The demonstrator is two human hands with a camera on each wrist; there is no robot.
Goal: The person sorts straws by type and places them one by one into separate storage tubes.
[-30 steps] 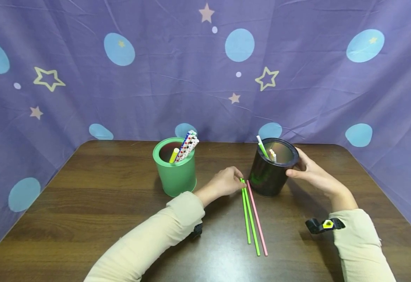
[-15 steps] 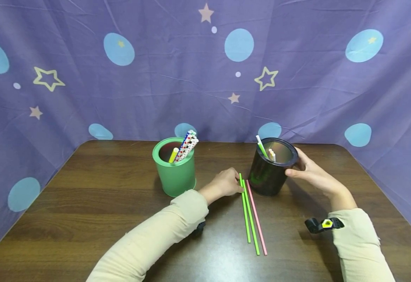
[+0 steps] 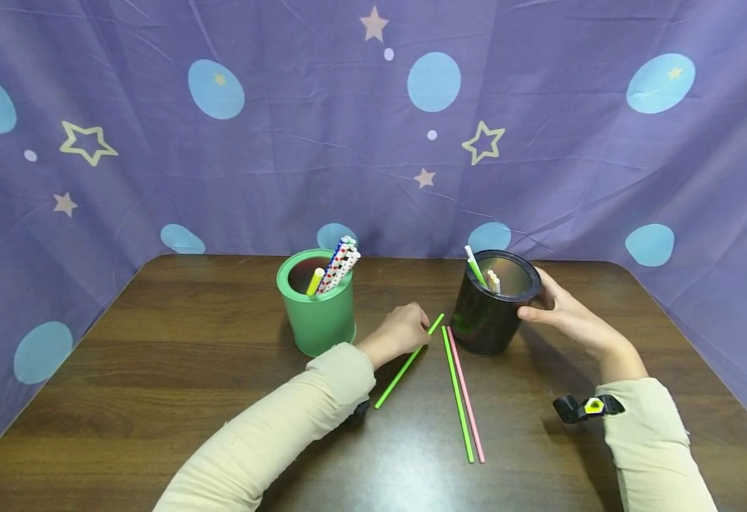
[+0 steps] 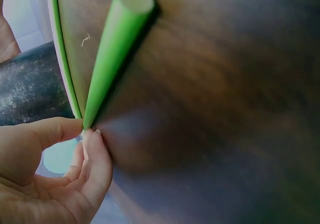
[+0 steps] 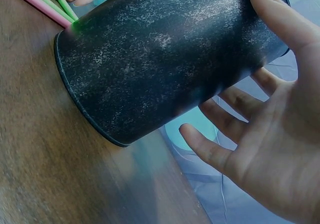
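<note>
My left hand (image 3: 402, 330) pinches a thin green stick (image 3: 400, 379) between thumb and fingers near its far end. The stick slants across the table, its near end pointing to the lower left; in the left wrist view this green stick (image 4: 116, 44) runs from the fingertips toward the camera. To its right lie a second green stick (image 3: 458, 398) and a pink stick (image 3: 468, 405), side by side. My right hand (image 3: 568, 316) grips the black can (image 3: 487, 323) on its right side, thumb in front and fingers behind. The can stands upright with several sticks inside.
A green can (image 3: 322, 323) stands at the left, holding a yellow stick (image 3: 314, 281) and several dotted ones (image 3: 340, 269). The brown wooden table (image 3: 175, 370) ends at a purple curtain (image 3: 309, 156) with stars and blue spots.
My left hand has drawn the leftmost green stick away from the other two, and its near end has swung left. My right hand stays on the black can.
</note>
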